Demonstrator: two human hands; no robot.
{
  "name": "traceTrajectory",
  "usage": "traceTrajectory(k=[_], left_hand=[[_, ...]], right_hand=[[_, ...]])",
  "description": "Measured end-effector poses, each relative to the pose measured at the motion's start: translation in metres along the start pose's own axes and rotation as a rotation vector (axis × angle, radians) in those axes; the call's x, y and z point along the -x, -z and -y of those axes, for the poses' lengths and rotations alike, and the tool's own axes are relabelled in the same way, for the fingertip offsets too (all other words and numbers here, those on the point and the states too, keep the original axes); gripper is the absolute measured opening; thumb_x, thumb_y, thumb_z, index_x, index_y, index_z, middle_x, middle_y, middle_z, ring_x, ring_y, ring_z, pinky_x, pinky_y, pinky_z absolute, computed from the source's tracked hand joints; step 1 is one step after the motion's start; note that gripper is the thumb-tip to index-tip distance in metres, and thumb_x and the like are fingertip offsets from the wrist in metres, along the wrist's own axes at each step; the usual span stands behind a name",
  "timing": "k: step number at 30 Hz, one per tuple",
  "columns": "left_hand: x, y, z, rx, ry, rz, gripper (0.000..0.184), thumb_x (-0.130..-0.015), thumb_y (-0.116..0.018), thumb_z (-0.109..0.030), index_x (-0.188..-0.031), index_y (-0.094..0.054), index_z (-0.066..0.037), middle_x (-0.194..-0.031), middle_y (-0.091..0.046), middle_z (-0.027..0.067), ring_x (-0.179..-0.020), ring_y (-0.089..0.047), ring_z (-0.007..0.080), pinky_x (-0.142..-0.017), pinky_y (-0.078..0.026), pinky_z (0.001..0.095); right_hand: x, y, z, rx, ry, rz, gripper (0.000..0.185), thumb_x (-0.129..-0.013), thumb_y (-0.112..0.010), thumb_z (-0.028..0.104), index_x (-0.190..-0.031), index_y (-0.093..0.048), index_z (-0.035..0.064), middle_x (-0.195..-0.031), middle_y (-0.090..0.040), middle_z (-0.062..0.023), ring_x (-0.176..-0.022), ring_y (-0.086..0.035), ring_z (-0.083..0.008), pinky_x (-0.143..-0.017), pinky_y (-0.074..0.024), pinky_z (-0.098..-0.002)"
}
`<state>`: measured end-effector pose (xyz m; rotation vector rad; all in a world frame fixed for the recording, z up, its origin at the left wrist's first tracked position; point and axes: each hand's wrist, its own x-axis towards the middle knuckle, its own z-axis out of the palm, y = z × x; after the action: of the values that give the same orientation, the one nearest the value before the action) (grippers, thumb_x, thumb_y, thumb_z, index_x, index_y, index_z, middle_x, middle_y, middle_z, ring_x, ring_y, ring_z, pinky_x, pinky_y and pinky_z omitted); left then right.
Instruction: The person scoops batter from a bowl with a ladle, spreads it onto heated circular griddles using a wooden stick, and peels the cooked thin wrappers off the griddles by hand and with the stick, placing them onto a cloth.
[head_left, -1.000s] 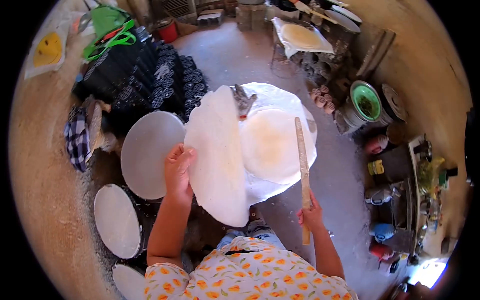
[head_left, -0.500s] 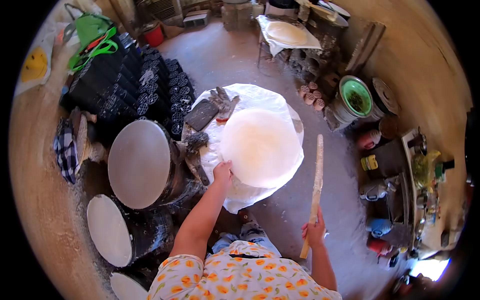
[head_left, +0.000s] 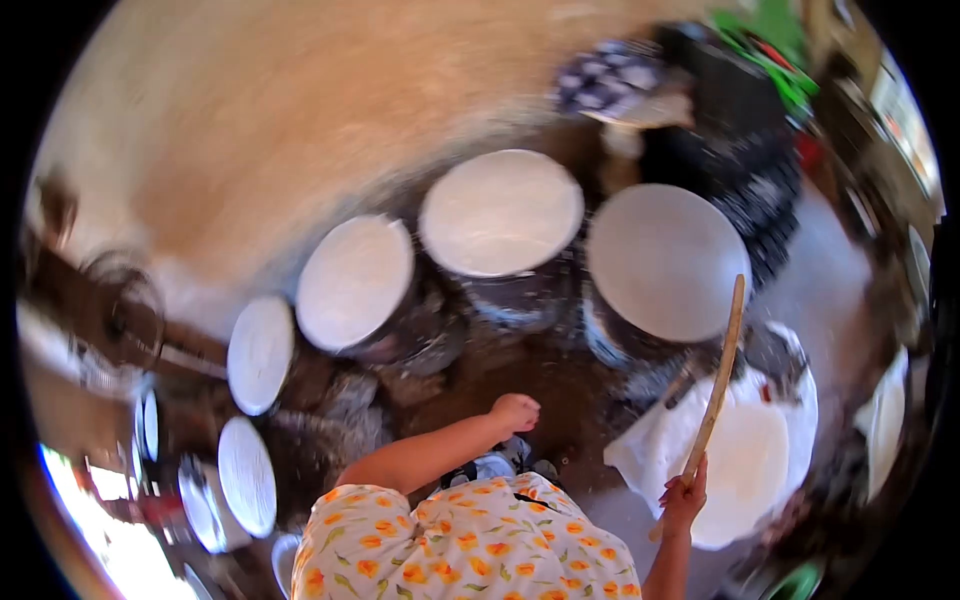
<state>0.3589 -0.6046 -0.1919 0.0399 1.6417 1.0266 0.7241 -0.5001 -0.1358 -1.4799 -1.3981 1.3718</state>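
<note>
My right hand (head_left: 683, 497) grips the lower part of a long, slightly bent wooden stick (head_left: 718, 390), which points up and away from me. The stick passes in front of a cloth-covered round surface, where a large pale round sheet (head_left: 745, 470) lies on white cloth (head_left: 803, 420). In front of my body, my left hand (head_left: 516, 412) is closed, with nothing visible in it. Beyond that hand stand dark drums with pale round tops: a greyish one (head_left: 668, 262), a whiter one (head_left: 502, 212) and another white one (head_left: 355, 283).
More pale round discs (head_left: 260, 355) stand at the left, near a fan (head_left: 120, 315). Black cylindrical blocks (head_left: 765, 225) are stacked behind the greyish drum top. A checked cloth (head_left: 610, 80) lies by the wall. Bright light enters at lower left.
My view has swung left, so the drums are now ahead and the cloth-covered surface is at right. My left hand has left the pale sheet's edge. My right hand still holds the stick.
</note>
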Motion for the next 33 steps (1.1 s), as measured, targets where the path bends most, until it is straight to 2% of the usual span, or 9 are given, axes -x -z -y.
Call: traceTrajectory(k=[8,10,14,16,17,22,27,29,33], left_hand=[[0.175,0.168,0.168,0.689,0.086,-0.579,0.011,-0.081,-0.063,-0.006,-0.091,-0.067,-0.004,-0.077,-0.063,0.0083,-0.066,-0.063,0.0191,-0.053,-0.053,0.0284],[0.202,0.183,0.249,0.690,0.069,-0.618,0.007,-0.080,-0.062,-0.008,-0.084,-0.067,-0.005,-0.074,-0.061,0.0085,-0.065,-0.063,0.0201,-0.048,-0.049,0.0288],[0.205,0.182,0.491,0.495,-0.012,-0.954,0.006,-0.081,-0.058,-0.004,-0.075,-0.059,-0.006,-0.068,-0.055,0.0078,-0.055,-0.057,0.0219,-0.044,-0.045,0.0322],[0.224,0.175,0.522,1.738,0.567,-0.966,0.003,-0.085,-0.055,-0.002,-0.086,-0.055,-0.005,-0.068,-0.053,0.0091,-0.054,-0.054,0.0229,-0.048,-0.050,0.0351],[0.231,0.172,0.531,1.779,0.560,-0.955,0.003,-0.085,-0.055,-0.002,-0.086,-0.055,-0.005,-0.068,-0.053,0.0091,-0.054,-0.054,0.0229,-0.048,-0.050,0.0351],[0.319,0.179,0.490,2.272,0.329,-0.992,0.009,-0.092,-0.041,-0.006,-0.091,-0.047,0.000,-0.063,-0.051,0.0123,-0.048,-0.054,0.0250,-0.050,-0.054,0.0401],[0.318,0.195,0.525,2.358,-0.059,-0.990,0.032,-0.095,-0.042,-0.025,-0.104,-0.044,0.005,-0.098,-0.058,0.0257,-0.092,-0.062,0.0402,-0.077,-0.056,0.0486],[0.330,0.213,0.501,2.440,-0.379,-0.862,0.062,-0.097,-0.040,-0.044,-0.125,-0.031,0.011,-0.128,-0.041,0.0326,-0.119,-0.045,0.0469,-0.097,-0.044,0.0545],[0.315,0.255,0.494,2.539,-0.753,-0.730,0.061,-0.095,-0.044,-0.042,-0.124,-0.030,0.010,-0.116,-0.045,0.0300,-0.111,-0.048,0.0469,-0.097,-0.039,0.0624]], right_hand=[[-0.028,-0.155,0.056,0.376,0.215,0.636,0.063,-0.080,-0.039,-0.010,-0.139,-0.040,0.0103,-0.075,-0.062,-0.0076,-0.054,-0.055,-0.0130,-0.048,-0.0484,-0.0268],[-0.026,-0.202,0.035,0.430,0.973,0.578,0.057,-0.079,-0.040,-0.009,-0.134,-0.046,0.0041,-0.103,-0.065,-0.0170,-0.082,-0.064,-0.0217,-0.073,-0.0524,-0.0308],[0.048,-0.278,0.066,0.462,0.967,0.860,0.060,-0.068,-0.045,-0.010,-0.126,-0.053,0.0002,-0.107,-0.063,-0.0192,-0.089,-0.063,-0.0322,-0.077,-0.0496,-0.0356],[0.076,-0.311,0.061,0.544,0.971,0.933,0.063,-0.065,-0.048,-0.008,-0.126,-0.054,0.0036,-0.093,-0.062,-0.0171,-0.078,-0.060,-0.0329,-0.069,-0.0486,-0.0383],[0.096,-0.327,0.060,0.536,1.015,0.985,0.062,-0.065,-0.048,-0.008,-0.126,-0.055,0.0054,-0.088,-0.060,-0.0166,-0.074,-0.058,-0.0332,-0.066,-0.0476,-0.0393],[0.212,-0.399,0.079,0.453,1.221,1.221,0.059,-0.065,-0.052,-0.008,-0.121,-0.059,0.0097,-0.079,-0.055,-0.0161,-0.069,-0.056,-0.0335,-0.061,-0.0468,-0.0394],[0.285,-0.456,0.080,0.439,1.445,1.368,0.060,-0.067,-0.050,-0.010,-0.122,-0.060,0.0101,-0.079,-0.057,-0.0151,-0.068,-0.057,-0.0314,-0.060,-0.0468,-0.0383],[0.308,-0.467,0.082,0.455,1.418,1.461,0.059,-0.067,-0.049,-0.010,-0.122,-0.060,0.0098,-0.081,-0.059,-0.0155,-0.069,-0.058,-0.0311,-0.062,-0.0472,-0.0381],[0.337,-0.485,0.077,0.464,1.366,1.600,0.057,-0.069,-0.049,-0.011,-0.122,-0.059,0.0077,-0.096,-0.064,-0.0176,-0.084,-0.063,-0.0322,-0.072,-0.0500,-0.0352]])
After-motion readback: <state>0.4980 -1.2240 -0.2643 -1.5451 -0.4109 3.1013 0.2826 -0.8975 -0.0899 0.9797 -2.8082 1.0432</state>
